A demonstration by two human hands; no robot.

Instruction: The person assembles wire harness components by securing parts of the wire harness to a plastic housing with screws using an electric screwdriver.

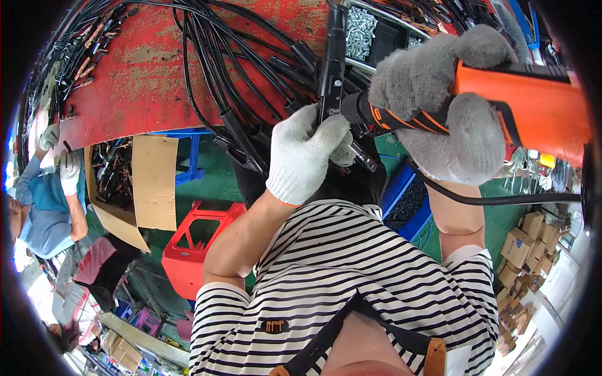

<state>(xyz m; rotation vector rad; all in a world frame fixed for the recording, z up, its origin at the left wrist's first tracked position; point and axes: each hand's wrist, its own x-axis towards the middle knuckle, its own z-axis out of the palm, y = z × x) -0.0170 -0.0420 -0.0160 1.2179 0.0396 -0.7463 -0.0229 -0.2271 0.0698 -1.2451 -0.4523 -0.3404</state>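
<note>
The right grip (433,75) is clenched around the orange drill (533,103), fingers curled over its body, thumb opposite, forearm raised. Just left of the drill's tip, the left grip (301,156), elbow bent, pinches a black tube (334,62) at that tip. Beyond the drill, black cables (202,31) and a screw tray (387,45) lie on the red bench (144,81).

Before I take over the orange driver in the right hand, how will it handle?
Probably rear-heavy: the orange driver widens into a bulky body behind its narrower black nose. Likely rigid: its casing looks hard and shows no flex in the right hand. Its smooth shell might slip somewhat against the knit glove.
</note>
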